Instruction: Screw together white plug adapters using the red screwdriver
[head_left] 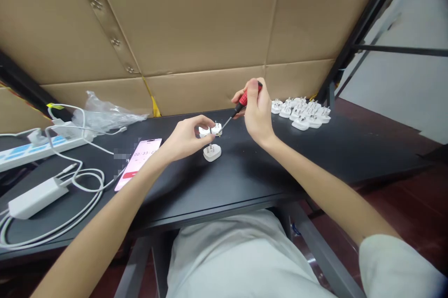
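My right hand (258, 114) is closed around the red and black handle of a screwdriver (229, 120), whose shaft slants down and left toward my left fingertips. The thumb and index finger of my left hand (189, 138) come together in a pinch, with a small dark thing between them that is too small to name. Right behind these fingertips sits white plug material (217, 129), partly covered by the fingers; whether it is one plug or two, I cannot tell. Just below the left thumb, a white plug (212, 153) rests on the black table with its metal pins up.
Several white plugs (301, 112) cluster at the table's back right. Left of my arm lie a phone (140, 160) showing a timer, a white power adapter (38, 199) with coiled cable, a power strip (35, 151) and a clear plastic bag (101, 114). A brown padded panel (203, 23) stands behind.
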`<state>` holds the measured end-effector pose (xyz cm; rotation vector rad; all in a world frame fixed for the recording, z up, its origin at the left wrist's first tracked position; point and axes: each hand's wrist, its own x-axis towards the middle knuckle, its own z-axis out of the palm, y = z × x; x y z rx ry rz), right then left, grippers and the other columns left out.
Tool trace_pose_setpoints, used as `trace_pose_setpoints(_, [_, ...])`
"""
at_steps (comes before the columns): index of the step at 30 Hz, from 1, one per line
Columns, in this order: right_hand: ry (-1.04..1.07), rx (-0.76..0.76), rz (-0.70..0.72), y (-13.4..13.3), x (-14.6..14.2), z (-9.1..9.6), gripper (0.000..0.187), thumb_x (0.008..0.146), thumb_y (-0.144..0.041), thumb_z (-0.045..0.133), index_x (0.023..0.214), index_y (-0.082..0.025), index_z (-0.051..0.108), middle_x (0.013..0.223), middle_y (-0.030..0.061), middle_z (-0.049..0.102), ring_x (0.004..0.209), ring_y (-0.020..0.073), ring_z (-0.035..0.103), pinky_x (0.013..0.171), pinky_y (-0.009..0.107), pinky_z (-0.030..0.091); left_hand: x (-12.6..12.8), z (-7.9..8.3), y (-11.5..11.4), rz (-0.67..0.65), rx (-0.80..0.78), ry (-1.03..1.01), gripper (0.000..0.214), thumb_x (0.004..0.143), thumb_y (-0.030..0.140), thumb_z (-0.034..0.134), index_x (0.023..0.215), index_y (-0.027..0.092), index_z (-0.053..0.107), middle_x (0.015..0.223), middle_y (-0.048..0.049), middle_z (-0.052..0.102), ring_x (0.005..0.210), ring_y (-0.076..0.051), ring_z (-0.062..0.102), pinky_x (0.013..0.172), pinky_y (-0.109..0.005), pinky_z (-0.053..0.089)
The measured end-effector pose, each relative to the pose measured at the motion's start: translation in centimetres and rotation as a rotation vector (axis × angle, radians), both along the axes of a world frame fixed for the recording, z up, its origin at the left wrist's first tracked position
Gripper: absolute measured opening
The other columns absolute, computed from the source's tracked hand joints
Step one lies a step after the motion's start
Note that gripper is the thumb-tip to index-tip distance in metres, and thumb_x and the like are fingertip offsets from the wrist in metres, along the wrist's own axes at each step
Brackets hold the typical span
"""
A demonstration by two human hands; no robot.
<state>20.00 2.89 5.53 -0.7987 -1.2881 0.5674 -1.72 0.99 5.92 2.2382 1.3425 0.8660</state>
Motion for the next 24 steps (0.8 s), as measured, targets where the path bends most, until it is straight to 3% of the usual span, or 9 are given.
trace_pose_setpoints(5, [0.108,0.015,-0.006,-0.2,-0.1,0.4,0.049,0.108,-0.078,0.044,0.103,-0.03,0.046,0.09,0.0024,0.069,0.076,0.0184,0.072,0.056,0.03,0.062,0.7,0.0,-0.7,-0.066,0.015,-0.104,0.042,0.079,0.054,0.093,0.107,0.025,0.08,0.111,-0.006,0.088,0.111,-0.031,0.081,0.104,-0.041,0.058])
trace_pose_setpoints(12, [0.125,0.038,-0.005,-0.4,-0.1,0.5,0.04,0.112,-0.069,0.043,0.103,-0.03,0.043,0.087,0.0011,0.068,0.075,0.0183,0.072,0.054,0.028,0.058,1.3,0.1,-1.2,0.055,0.068,-0.155,0.028,0.086,0.048,0.087,0.099,0.025,0.079,0.095,-0.0045,0.089,0.1,-0.032,0.083,0.105,-0.044,0.056])
trace_pose_setpoints(24, [0.144,0.143,0.017,0.2,-0.4,-0.2,0.053,0.108,-0.081,0.048,0.102,-0.028,0.049,0.078,-0.0045,0.068,0.063,0.0116,0.067,0.048,0.02,0.054,1.0,-0.1,-0.7,0.042,0.127,-0.143,0.023,0.085,0.04,0.086,0.099,0.025,0.076,0.09,-0.0013,0.089,0.097,-0.029,0.083,0.1,-0.04,0.056])
